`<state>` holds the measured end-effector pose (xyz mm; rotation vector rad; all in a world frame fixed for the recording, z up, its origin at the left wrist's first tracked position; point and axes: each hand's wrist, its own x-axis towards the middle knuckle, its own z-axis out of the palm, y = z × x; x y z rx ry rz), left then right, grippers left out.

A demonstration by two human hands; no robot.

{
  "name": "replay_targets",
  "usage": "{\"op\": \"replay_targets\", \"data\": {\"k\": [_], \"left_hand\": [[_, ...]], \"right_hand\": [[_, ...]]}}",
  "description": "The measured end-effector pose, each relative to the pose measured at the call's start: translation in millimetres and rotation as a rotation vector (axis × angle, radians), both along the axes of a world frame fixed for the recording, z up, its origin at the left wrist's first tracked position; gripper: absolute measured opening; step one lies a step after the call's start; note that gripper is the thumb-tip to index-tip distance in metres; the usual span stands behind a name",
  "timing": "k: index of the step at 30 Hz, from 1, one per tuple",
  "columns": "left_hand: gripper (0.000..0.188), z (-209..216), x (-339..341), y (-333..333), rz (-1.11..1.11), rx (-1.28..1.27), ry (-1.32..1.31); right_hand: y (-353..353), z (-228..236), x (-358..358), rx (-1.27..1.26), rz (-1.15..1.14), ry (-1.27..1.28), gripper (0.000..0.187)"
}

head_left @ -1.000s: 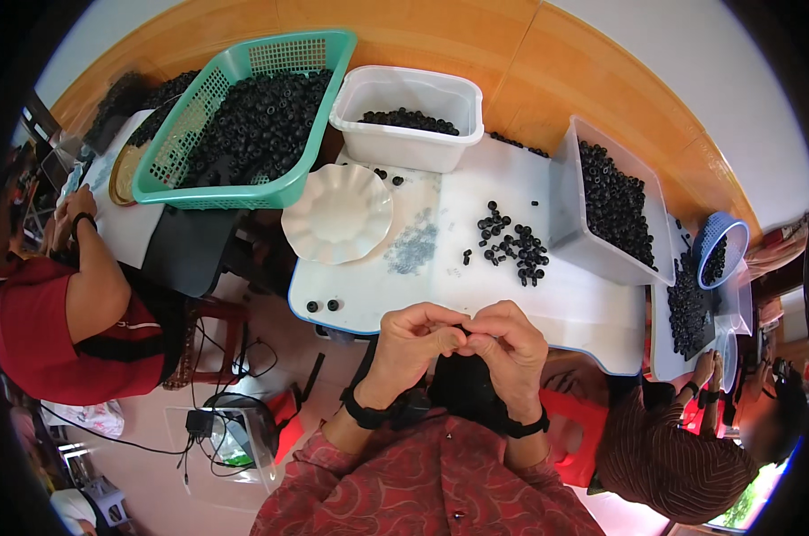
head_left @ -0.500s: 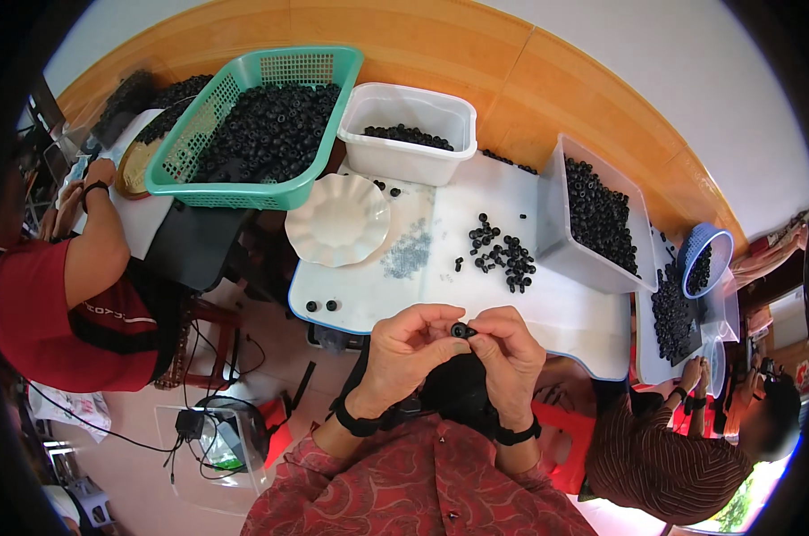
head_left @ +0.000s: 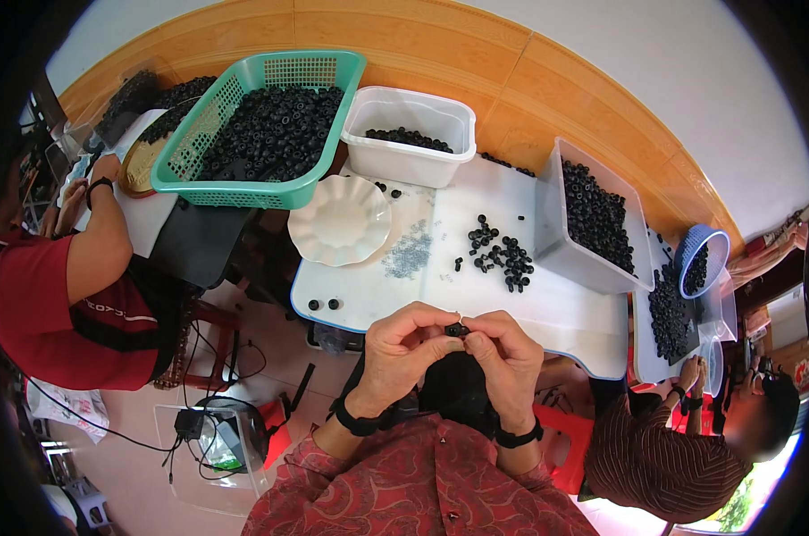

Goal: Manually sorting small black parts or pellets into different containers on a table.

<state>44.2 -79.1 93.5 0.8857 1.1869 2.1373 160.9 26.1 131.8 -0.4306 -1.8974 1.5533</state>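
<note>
Between the fingertips of both my hands is a small round black part (head_left: 456, 330), held just off the near edge of the white table (head_left: 494, 313). My left hand (head_left: 406, 350) pinches it from the left with thumb and fingers. From the right, the thumb and forefinger of my right hand (head_left: 506, 355) close on it too. Fingers cover some of the part, so its details are hard to make out. Beyond my hands lies a loose pile of small black parts (head_left: 511, 259). Two more black parts (head_left: 324, 305) sit near the table's left front corner.
A scalloped white dish (head_left: 340, 221) and a scatter of tiny clear pieces (head_left: 409, 252) lie on the table. Behind stand a green basket (head_left: 167, 170), a white tub (head_left: 404, 165) and a clear bin (head_left: 578, 259), all holding black parts. People sit working at left and right.
The black part has turned between my fingertips and shifted slightly left. My hands stay in nearly the same place, still pinching it. The loose pile looks unchanged.
</note>
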Motion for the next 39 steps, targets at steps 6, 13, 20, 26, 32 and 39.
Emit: {"op": "replay_targets", "data": {"k": [6, 13, 20, 26, 32, 39], "left_hand": [[0.027, -4, -3, -1, 0.024, -0.004, 0.065], [0.028, -9, -5, -4, 0.044, -0.083, 0.107], [0.026, -10, -4, -4, 0.041, -0.099, 0.044], [0.025, -13, -9, -6, 0.167, -0.076, 0.27], [0.026, -16, -11, -4, 0.235, -0.054, 0.386], [0.024, -22, -9, -8, 0.071, -0.105, 0.074]], "right_hand": [[-1, 2, -1, -0.242, 0.012, -0.102, 0.014], [-2, -3, -4, -0.058, 0.024, -0.117, 0.011], [1, -9, -6, 0.208, 0.018, -0.091, 0.013], [0, -2, -7, -0.138, 0.1, -0.122, 0.012], [2, -5, -9, -0.157, 0.08, -0.174, 0.01], [-1, -8, -15, 0.327, -0.006, -0.114, 0.012]]}}
